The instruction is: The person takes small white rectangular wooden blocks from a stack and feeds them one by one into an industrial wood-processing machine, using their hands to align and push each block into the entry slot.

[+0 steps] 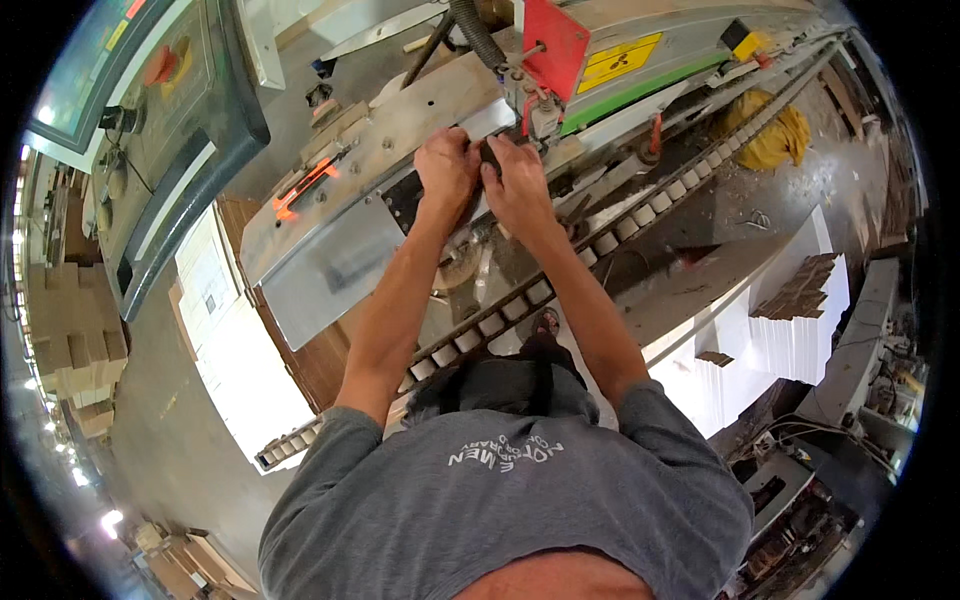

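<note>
My left hand (447, 172) and my right hand (516, 182) meet close together at the machine's metal bed, below a red plate (556, 52). Both have bent, closed fingers. Between them shows a small dark piece (488, 154), which my right fingers and thumb grip; its kind is mostly hidden. What my left fingers hold is covered by the hand itself. Beside my left wrist lies a black plate with small holes (402, 200), set against a bare sheet-metal cover (335, 270). An orange-and-black tool (306, 188) rests on the bed to the left.
A roller track (606, 243) crosses diagonally before me. White panels stand stacked at the right (800, 330); a long carton (235, 330) lies at the left. A control console (175, 150) with a red knob rises at the upper left. A yellow bag (770, 130) sits far right.
</note>
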Demonstrator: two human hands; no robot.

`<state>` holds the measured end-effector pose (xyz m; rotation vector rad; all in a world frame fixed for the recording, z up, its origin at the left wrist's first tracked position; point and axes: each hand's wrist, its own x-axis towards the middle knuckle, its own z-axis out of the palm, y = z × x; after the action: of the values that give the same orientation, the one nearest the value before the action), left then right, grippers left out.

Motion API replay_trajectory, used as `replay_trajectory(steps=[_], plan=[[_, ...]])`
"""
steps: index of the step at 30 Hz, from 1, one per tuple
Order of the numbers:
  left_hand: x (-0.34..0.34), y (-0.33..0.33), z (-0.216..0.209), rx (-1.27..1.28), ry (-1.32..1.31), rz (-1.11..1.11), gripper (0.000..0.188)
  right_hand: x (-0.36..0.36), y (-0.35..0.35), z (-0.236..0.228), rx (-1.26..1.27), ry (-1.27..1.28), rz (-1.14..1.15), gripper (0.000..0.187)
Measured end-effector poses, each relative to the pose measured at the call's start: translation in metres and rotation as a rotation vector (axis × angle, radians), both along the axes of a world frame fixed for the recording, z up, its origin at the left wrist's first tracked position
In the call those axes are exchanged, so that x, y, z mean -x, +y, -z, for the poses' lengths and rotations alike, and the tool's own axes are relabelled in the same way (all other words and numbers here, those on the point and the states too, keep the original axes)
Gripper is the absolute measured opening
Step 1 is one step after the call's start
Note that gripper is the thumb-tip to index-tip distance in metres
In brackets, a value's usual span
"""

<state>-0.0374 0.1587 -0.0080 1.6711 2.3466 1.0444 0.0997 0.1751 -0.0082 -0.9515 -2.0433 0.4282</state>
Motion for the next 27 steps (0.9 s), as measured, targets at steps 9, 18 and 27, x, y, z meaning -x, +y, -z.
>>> replay_trajectory(steps=[9, 18, 27], plan=[[0.013, -0.002, -0.037, -0.197, 0.103, 0.011, 0.029, -0.126, -0.045, -0.266, 0.011, 0.604, -0.583, 0.075], [-0.014, -0.115, -0.11, -0.341, -0.147, 0.078, 0.02, -0.157, -0.103, -0.372, -0.312, 0.541, -0.835, 0.067], [0.023, -0.155, -0.096, -0.116, -0.148, 0.129, 0.016, -0.187, -0.088, -0.396, -0.551, 0.301, -0.747, 0.06]])
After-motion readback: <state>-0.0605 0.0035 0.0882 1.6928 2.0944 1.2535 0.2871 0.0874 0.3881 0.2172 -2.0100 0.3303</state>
